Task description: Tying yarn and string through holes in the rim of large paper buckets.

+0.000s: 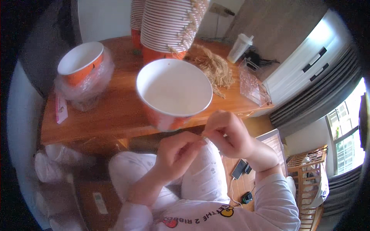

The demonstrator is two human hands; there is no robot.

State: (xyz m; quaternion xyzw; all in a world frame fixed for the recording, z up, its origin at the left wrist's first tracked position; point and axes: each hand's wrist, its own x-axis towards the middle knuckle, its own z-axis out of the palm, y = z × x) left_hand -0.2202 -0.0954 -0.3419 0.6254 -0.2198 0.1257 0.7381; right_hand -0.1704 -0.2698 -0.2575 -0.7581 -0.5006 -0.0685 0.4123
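My left hand [179,154] and my right hand [229,133] meet fingertip to fingertip above my lap, just in front of the table edge. Both are closed in a pinch. A tiny pale yellowish bit shows between the fingertips, too small to name. Just beyond my hands, a large white-lined paper bucket [169,121] with an orange-patterned outside stands at the table's front edge, its open mouth towards me. Behind it rises a tall stack of nested paper buckets [165,29], with knotted straw-coloured cords along its right side. A loose bundle of the same twine [216,69] lies beside the stack.
On the wooden table [115,123], another orange bucket [83,63] sits in clear plastic wrap at left. A lidded cup [239,48] and a clear plastic box [252,84] are at right. Below right lie a phone [239,169] with a cable and a wooden crib [308,169].
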